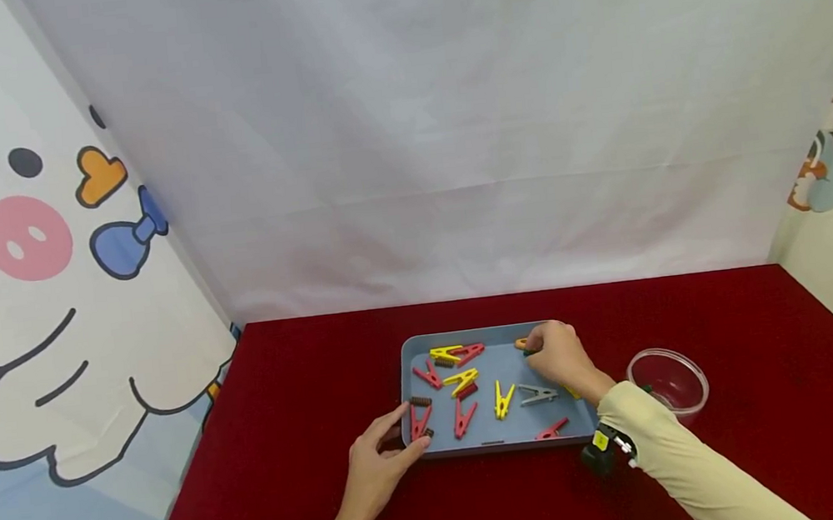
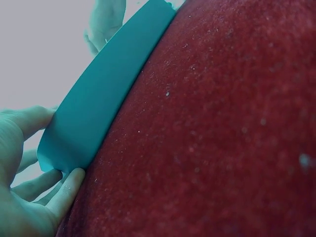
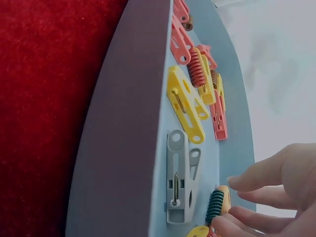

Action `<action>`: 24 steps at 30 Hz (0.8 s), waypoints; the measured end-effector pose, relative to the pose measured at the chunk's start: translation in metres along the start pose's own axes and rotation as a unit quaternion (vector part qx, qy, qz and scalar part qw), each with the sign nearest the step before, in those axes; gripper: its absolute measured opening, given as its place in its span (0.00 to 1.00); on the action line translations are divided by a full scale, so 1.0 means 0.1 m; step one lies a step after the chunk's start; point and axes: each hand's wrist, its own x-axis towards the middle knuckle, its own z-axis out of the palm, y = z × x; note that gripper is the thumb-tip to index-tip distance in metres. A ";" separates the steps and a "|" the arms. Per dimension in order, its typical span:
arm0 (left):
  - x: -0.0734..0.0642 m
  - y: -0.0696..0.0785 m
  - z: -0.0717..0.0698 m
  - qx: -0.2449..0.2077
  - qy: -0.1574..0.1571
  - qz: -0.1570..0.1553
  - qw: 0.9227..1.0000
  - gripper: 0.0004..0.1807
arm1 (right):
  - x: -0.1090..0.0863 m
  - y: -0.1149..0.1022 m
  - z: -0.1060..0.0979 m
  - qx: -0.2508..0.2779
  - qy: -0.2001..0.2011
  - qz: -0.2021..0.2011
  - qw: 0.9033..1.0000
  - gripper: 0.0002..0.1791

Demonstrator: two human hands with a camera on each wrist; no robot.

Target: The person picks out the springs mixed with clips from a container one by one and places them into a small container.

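Observation:
My left hand (image 1: 374, 463) grips the near left corner of a blue-grey tray (image 1: 502, 332), thumb on the front rim and fingers along the left side; the left wrist view shows them round the corner. At the tray's back right, the fingers of my right hand (image 1: 557, 353) bracket an orange piece (image 3: 226, 197) beside a dark green coil (image 3: 215, 206). Whether they pinch it I cannot tell. Near this hand lies a grey clothespin (image 3: 177, 177), and a yellow clothespin (image 3: 185, 103) is farther left.
Several red clothespins (image 1: 462, 419) and yellow ones lie scattered in the tray, with brown coils (image 1: 421, 400) and a red coil (image 3: 196, 69) among them. A round clear tub (image 1: 698, 367) stands right of the tray on the red cloth (image 1: 322, 369). A white curtain (image 1: 456, 206) hangs behind.

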 end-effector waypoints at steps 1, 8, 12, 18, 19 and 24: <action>0.00 -0.01 0.00 -0.001 0.001 0.002 1.000 0.34 | 0.00 0.00 0.00 -0.003 -0.002 0.002 1.000 0.07; -0.01 -0.02 0.00 0.005 0.004 0.005 1.000 0.34 | 0.00 0.00 0.03 -0.021 -0.023 0.012 0.999 0.09; -0.01 -0.01 0.01 0.000 0.006 0.002 1.000 0.34 | 0.00 0.00 0.05 -0.035 -0.025 0.002 0.999 0.10; -0.01 -0.02 0.02 -0.008 -0.003 0.007 1.000 0.34 | 0.01 0.01 0.07 -0.047 -0.024 -0.020 0.998 0.13; -0.01 -0.02 0.02 -0.006 -0.005 0.007 1.000 0.34 | 0.01 0.01 0.07 -0.045 -0.027 -0.023 0.998 0.13; -0.01 0.06 -0.01 0.005 -0.008 0.005 1.000 0.34 | 0.02 0.01 0.10 -0.034 -0.045 -0.045 0.997 0.14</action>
